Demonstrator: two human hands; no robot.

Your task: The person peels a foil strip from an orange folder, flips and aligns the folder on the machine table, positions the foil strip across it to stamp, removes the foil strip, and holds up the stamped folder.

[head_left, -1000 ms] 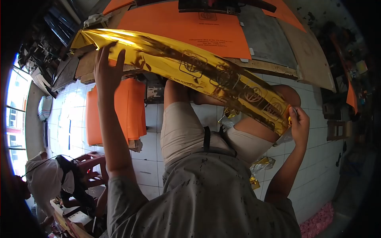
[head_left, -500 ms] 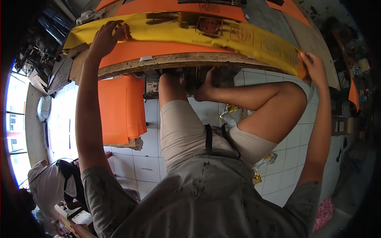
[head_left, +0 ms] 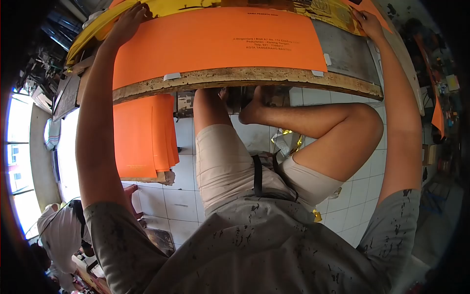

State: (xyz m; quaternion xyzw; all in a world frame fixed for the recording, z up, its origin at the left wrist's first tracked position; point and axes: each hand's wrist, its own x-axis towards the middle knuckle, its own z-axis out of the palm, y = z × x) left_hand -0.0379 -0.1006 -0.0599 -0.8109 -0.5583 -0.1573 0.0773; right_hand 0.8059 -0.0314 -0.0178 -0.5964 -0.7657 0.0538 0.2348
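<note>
A yellow screen-printing mesh (head_left: 191,6) with dark stains and stencil designs stretches across the top of the view, its far part cut off by the frame. My left hand (head_left: 128,23) grips it at the left, fingers curled at its edge. At the right end, my right hand (head_left: 367,22) is closed on its corner area. Below the mesh lies an orange sheet (head_left: 196,41) bearing dark printed lettering, flat on the worktable. Small white tabs (head_left: 172,76) sit along the sheet's near and right edges.
The worktable's worn wooden edge (head_left: 235,83) runs above my legs. A stack of orange sheets (head_left: 137,134) rests lower left, under the table's level. Another person (head_left: 63,235) in white is at the lower left. Gold and silver foil scraps (head_left: 289,142) lie on the tiled floor.
Both my hands have moved the yellow mesh upward in view, away from my body. More of the orange sheet and its lettering now shows.
</note>
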